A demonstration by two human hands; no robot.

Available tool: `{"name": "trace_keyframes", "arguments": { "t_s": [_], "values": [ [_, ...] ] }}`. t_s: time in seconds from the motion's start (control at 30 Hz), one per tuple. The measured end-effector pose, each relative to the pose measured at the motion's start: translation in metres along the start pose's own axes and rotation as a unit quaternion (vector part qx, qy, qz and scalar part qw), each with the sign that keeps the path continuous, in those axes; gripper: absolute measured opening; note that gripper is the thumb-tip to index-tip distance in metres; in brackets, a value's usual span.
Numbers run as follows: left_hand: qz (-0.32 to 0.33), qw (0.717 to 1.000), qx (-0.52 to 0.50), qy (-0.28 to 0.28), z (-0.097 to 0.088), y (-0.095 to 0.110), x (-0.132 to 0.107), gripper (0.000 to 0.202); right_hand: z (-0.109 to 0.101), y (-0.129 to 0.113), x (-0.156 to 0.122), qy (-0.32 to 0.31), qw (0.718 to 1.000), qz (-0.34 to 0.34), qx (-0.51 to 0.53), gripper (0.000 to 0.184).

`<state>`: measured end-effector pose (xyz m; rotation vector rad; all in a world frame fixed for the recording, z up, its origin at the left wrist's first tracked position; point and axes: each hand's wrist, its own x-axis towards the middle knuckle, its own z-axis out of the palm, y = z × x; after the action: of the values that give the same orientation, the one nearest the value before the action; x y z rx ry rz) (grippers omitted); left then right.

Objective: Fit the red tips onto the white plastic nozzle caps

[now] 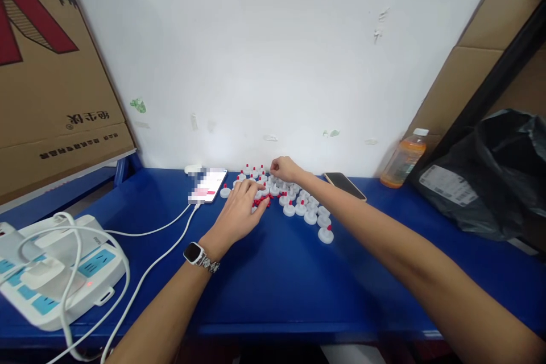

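Many white round caps with spouts (310, 218) stand on the blue table, several with red tips, among them a white cap (325, 235) nearest the front. A pile of small red tips (265, 201) lies amid them. My left hand (243, 207), wearing a watch (194, 253) at the wrist, is stretched over the left of the cluster, thumb apart from the fingers, beside the red tips. At the back of the cluster, my right hand (285, 169) has its fingers curled together in a pinch. Whatever they hold is hidden.
A phone with a lit screen (216, 185) is at the left, its white cable trailing to a power strip (91, 267). A dark phone (344, 186), an orange drink bottle (403, 160) and a black plastic bag (482, 176) are at the right. Cardboard (55, 91) leans left; a wall closes the back.
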<state>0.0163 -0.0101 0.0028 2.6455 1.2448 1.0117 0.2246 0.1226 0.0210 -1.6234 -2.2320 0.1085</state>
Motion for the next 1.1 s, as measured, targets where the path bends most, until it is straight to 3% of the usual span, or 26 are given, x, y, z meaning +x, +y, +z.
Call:
{"name": "trace_keyframes", "arguments": {
  "t_s": [0.27,0.43,0.53,0.63,0.77,0.83,0.93,1.0,1.1],
  "values": [
    [-0.007,1.000,0.000,-0.002,-0.002,-0.002,0.001,0.026,-0.002,-0.012,-0.019,0.042,0.999,-0.005,-0.011,0.029],
    [-0.008,1.000,0.005,0.005,-0.003,-0.003,0.001,0.028,-0.006,-0.019,-0.036,0.027,0.999,-0.039,0.022,0.012],
    [-0.007,1.000,0.006,0.021,-0.005,-0.001,0.001,0.034,-0.012,-0.026,-0.053,0.090,0.990,-0.032,0.105,0.012],
    [0.000,0.999,0.000,0.047,-0.005,0.002,0.001,0.050,-0.018,-0.041,-0.078,0.148,0.961,-0.033,0.231,0.018],
    [0.001,1.000,0.006,-0.006,-0.002,0.004,0.001,0.042,-0.016,-0.057,-0.112,0.127,0.936,-0.037,0.326,0.031],
    [-0.002,0.999,0.012,-0.038,-0.001,0.002,0.000,0.036,-0.012,-0.059,-0.123,0.130,0.952,-0.026,0.277,0.032],
    [-0.004,0.999,0.011,-0.044,0.000,-0.004,0.000,0.036,-0.008,-0.056,-0.130,0.132,0.986,-0.040,0.090,0.023],
    [-0.007,0.999,0.013,-0.037,0.000,-0.008,0.000,0.037,-0.005,-0.054,-0.131,0.098,0.992,-0.079,-0.021,0.017],
    [-0.006,0.999,0.014,-0.030,-0.002,-0.010,0.000,0.036,-0.001,-0.057,-0.128,0.048,0.986,-0.115,-0.109,0.019]
  ]
}}
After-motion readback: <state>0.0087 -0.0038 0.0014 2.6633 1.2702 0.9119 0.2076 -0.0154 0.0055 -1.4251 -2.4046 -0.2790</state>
